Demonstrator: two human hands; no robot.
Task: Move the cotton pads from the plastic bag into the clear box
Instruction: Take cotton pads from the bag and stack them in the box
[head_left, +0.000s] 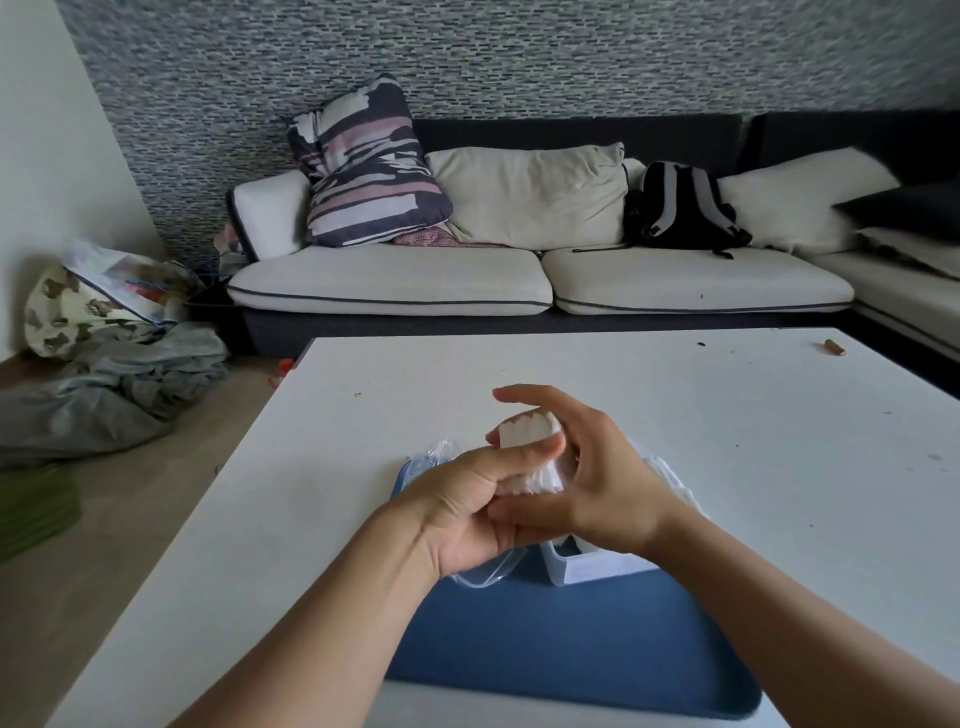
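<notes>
A stack of white cotton pads (527, 434) is held up between both hands above the blue mat (561, 639). My left hand (467, 506) grips the stack from the left, thumb across its front. My right hand (592, 480) curls round its right side, index finger arched over the top. The clear box (587, 566) stands on the mat under my right wrist, mostly hidden. The crumpled plastic bag (434, 454) lies behind and under my left hand, and its clear edge shows below that hand.
The white table (311, 493) carries the mat, a small brown stub (835, 347) at its far right and a few specks. A sofa (545, 275) with cushions and a black backpack (680, 208) stands beyond. Bags and cloth (114, 364) lie on the floor at left.
</notes>
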